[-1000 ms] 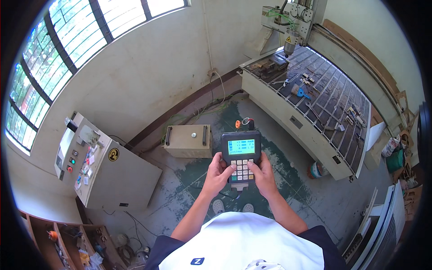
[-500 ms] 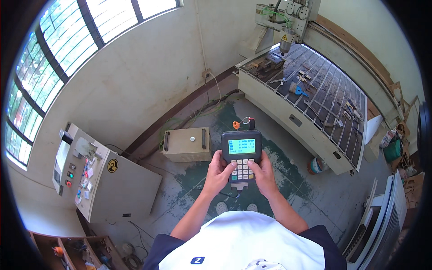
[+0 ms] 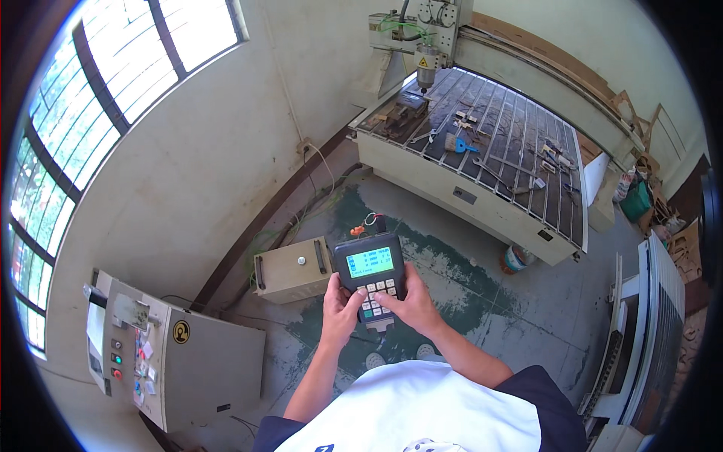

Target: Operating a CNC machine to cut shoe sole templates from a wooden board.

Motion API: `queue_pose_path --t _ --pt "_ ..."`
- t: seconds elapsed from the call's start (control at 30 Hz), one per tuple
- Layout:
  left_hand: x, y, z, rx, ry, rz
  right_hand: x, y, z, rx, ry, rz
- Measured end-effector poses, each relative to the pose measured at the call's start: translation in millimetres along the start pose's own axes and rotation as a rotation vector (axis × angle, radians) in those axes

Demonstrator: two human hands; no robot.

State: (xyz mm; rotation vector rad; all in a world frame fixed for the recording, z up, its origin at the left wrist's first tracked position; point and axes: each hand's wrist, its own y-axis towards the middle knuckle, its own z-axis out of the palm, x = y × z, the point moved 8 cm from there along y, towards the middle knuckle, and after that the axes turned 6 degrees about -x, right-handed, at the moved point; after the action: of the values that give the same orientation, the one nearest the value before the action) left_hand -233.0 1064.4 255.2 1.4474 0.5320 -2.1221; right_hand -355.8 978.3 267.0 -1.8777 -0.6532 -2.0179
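Observation:
A black handheld controller (image 3: 367, 245) with a lit cyan screen and a keypad of pale keys sits between my two hands, tilted slightly. My left hand (image 3: 339, 313) grips its left side, with the thumb on the lower-left keys. Around the right side wraps my right hand (image 3: 416, 303), its thumb resting over the keypad's middle. Whether either thumb is pressing a key I cannot tell. A metal ring with an orange tag (image 3: 358, 231) hangs at the controller's top edge, beside a black plug.
Ahead to the right stands a gantry router with a spindle (image 3: 426, 68) over its slatted bed (image 3: 520, 135), which carries wrenches and a blue brush (image 3: 458, 143). A beige metal box (image 3: 290, 273) lies on the floor. On the left is a control cabinet (image 3: 211, 361); a bucket (image 3: 515, 260) stands right.
My view has turned right, so the room has shifted left. The controller sits lower and further left in the picture, turned slightly counterclockwise. Both hands keep their hold on it.

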Motion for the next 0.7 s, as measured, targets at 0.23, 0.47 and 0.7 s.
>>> queue_pose_path --t 0.23,0.47,0.7 --pt "8.4 9.7 -1.7 0.034 -0.013 -0.014 -16.7 7.3 1.7 -0.052 -0.145 0.088" --pt "24.9 42.3 4.5 0.037 0.031 -0.048 -36.8 36.3 -10.1 -0.180 -0.058 0.083" --pt "54.5 114.3 13.3 -0.011 0.037 -0.107 -72.2 105.3 -21.3 -0.161 -0.049 0.134"
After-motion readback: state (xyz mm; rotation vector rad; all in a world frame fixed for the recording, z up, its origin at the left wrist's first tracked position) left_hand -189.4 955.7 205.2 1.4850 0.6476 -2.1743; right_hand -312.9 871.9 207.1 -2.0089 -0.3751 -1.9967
